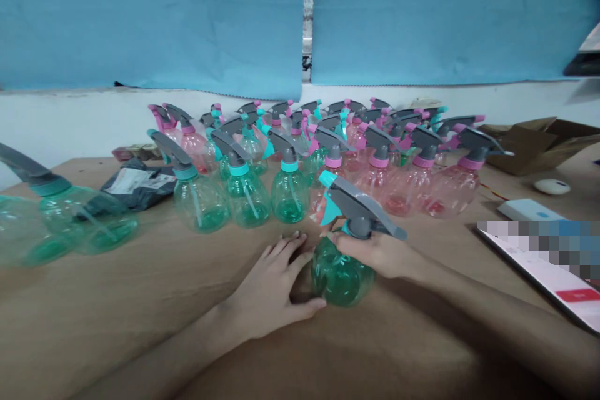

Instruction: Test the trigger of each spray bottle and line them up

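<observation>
My right hand (375,253) grips the neck of a green spray bottle (342,275) with a grey and turquoise trigger head, tilted a little. Flat on the wooden table lies my left hand (276,281), its fingers spread and its thumb close to that bottle's base. Beyond the hands stands a green spray bottle with a turquoise collar (289,197), beside two similar ones. Clear pink spray bottles (398,190) with pink collars fill the row to the right. More bottles crowd behind, partly hidden.
At the left stand further green spray bottles (89,219), near a dark plastic packet (140,184). A tablet or phone (529,269), a white box (529,209), a white mouse (552,187) and an open cardboard box (534,144) are on the right. Blue cloth (150,19) hangs behind.
</observation>
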Tool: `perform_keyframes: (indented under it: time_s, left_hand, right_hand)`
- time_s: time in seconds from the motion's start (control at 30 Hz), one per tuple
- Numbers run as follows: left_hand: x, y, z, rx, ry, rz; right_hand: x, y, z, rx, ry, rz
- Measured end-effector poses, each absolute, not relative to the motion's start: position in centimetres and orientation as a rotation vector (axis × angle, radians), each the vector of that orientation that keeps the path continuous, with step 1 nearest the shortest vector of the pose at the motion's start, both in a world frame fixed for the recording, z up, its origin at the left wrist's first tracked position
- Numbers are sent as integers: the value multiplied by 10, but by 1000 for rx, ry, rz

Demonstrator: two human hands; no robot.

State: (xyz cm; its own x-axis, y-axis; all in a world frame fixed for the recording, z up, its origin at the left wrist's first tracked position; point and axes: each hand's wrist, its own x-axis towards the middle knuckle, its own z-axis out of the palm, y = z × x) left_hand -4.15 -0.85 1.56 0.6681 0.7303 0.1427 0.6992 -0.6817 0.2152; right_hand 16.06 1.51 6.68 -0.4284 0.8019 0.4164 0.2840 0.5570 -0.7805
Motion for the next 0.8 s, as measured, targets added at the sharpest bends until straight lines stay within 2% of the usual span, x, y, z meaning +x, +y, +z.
perform_keyframes:
  time_s: [0.8]
  left_hand:
    - [-41,-8,14,2764,1183,327]
  right_hand:
    - [158,16,65,-764,-1929,877]
